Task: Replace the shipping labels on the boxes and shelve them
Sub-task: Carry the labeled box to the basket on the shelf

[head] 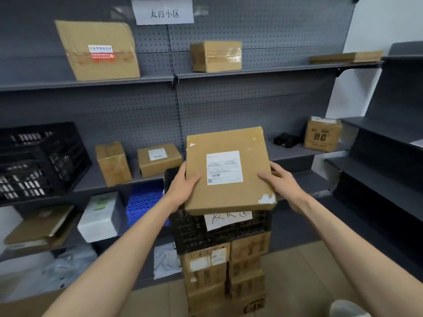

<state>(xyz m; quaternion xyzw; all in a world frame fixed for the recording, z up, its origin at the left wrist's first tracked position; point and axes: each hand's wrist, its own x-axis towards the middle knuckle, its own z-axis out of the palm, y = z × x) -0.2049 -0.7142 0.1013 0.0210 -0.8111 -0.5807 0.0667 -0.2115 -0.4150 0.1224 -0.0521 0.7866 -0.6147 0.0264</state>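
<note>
We hold a flat cardboard box (229, 170) in front of us with both hands, its broad face tilted up toward us and a white shipping label (224, 167) stuck near the middle of that face. Our left hand (183, 186) grips the box's left edge, thumb lying on the top face and the fingers hidden beneath. Our right hand (280, 183) grips the right edge the same way, thumb on top, fingers (278, 171) curled round the side. The box hangs just above a black crate (219, 232) that carries a handwritten paper sign (227, 219) and sits on stacked cartons (224, 273) on the floor. Beyond it, grey shelves (251, 72) hold several other cardboard boxes, well apart from ours.
</note>
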